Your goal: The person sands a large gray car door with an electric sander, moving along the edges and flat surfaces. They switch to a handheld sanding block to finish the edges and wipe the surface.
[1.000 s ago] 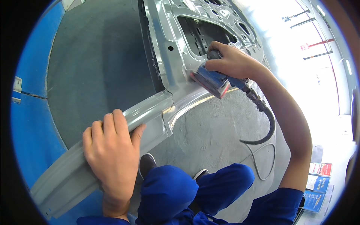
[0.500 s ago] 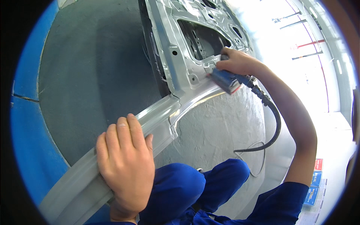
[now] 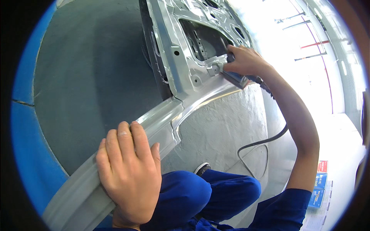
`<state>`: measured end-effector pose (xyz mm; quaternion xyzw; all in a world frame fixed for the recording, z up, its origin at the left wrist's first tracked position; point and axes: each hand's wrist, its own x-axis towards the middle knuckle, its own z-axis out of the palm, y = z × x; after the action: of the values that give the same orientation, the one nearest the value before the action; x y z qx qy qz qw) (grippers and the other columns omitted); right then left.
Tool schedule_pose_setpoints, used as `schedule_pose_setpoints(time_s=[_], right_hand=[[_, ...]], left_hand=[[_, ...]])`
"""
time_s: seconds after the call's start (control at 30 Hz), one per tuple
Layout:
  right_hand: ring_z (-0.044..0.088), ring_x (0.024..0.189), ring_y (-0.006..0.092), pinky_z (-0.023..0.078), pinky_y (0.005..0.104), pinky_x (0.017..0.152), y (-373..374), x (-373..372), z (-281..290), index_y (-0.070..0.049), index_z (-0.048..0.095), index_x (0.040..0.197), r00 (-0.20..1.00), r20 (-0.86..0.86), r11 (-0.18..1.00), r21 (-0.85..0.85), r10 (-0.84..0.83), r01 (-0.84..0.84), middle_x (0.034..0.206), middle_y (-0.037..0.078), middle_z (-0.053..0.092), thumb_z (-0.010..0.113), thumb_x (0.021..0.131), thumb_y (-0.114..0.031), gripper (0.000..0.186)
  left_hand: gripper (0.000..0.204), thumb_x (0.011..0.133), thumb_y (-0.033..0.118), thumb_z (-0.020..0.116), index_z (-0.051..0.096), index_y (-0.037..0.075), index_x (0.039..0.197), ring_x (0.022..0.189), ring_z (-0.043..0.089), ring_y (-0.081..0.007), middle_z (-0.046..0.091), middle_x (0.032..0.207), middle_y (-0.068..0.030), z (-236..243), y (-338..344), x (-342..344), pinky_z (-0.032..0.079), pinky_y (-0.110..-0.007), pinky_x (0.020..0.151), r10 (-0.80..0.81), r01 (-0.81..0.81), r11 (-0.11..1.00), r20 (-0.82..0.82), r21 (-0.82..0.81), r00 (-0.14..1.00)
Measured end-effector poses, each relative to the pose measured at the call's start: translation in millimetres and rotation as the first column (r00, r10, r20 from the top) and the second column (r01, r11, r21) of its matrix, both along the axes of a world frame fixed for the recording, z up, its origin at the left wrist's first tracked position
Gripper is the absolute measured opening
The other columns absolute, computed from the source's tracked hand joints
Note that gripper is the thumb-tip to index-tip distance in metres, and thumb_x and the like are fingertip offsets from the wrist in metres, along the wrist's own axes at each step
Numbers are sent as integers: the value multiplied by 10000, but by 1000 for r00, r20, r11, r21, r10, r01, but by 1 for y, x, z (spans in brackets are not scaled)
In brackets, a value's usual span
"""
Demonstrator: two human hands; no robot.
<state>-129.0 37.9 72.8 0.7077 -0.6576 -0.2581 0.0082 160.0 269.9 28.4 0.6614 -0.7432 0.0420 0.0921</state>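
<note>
A bare silver metal car door (image 3: 198, 71), with cut-outs and holes in its inner panel, stretches from the top middle. Its window frame (image 3: 158, 123) runs down to the lower left. My left hand (image 3: 129, 173) lies over that frame, fingers wrapped across it and thumb on the near side. At the door's right-hand edge, my right hand (image 3: 246, 63) grips a blue air sander (image 3: 236, 79) from above. The sander's flat pad is at the metal near the corner of the large opening; whether it touches cannot be made out. My hand hides the sander's top.
A black air hose (image 3: 256, 144) hangs from the sander and loops near the grey floor (image 3: 216, 131). My blue-clad knees (image 3: 185, 192) are close below the frame. Blue flooring (image 3: 46, 142) borders the left. Blue and red printed boards (image 3: 319, 184) are at the lower right.
My right hand has shifted the sander slightly along the door edge, and its pad has turned. The hose hangs differently. My right knee has moved rightward, showing a shoe. The left hand keeps its grip.
</note>
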Motion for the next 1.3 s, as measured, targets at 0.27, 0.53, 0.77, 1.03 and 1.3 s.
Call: schedule_pose_setpoints(time_s=[0.27,0.53,0.77,1.03,1.3], right_hand=[[691,1019,402,554,468,893,5,6,3,-124,647,1285,978,-50,978,-24,203,-205,1138,215,660,727,739,-474,653],[678,913,370,543,459,792,1,-13,-12,-153,611,1209,908,243,935,-190,340,-300,1105,155,603,758,749,-416,550],[661,715,253,550,390,623,5,-63,-13,-184,619,1139,825,27,820,-131,565,-557,1023,87,529,815,726,-282,468],[682,844,279,609,400,771,-6,-61,-20,-188,597,1123,838,210,858,-231,504,-459,1111,83,511,825,692,-176,487],[674,868,283,607,395,755,-5,-63,-30,-188,603,1121,800,230,823,-295,554,-485,1112,78,511,841,679,-183,503]], left_hand=[[463,934,369,638,618,33,1252,1181,577,-319,638,1258,-115,0,5,-1,420,-457,1035,25,-25,1000,7,-16,1000],[432,939,348,631,626,46,1248,1169,593,-322,647,1249,-108,10,5,-4,435,-459,1006,21,-21,1000,10,0,1000],[413,942,336,624,635,56,1245,1144,611,-327,659,1240,-105,-7,5,-8,439,-461,986,64,-62,997,51,-46,997],[401,956,331,606,635,67,1256,1140,620,-320,672,1227,-92,0,3,-10,440,-455,975,81,-74,995,110,-64,991],[369,948,296,624,652,55,1226,1128,627,-336,683,1203,-108,8,-3,-23,442,-452,967,116,-116,993,32,-12,993]])
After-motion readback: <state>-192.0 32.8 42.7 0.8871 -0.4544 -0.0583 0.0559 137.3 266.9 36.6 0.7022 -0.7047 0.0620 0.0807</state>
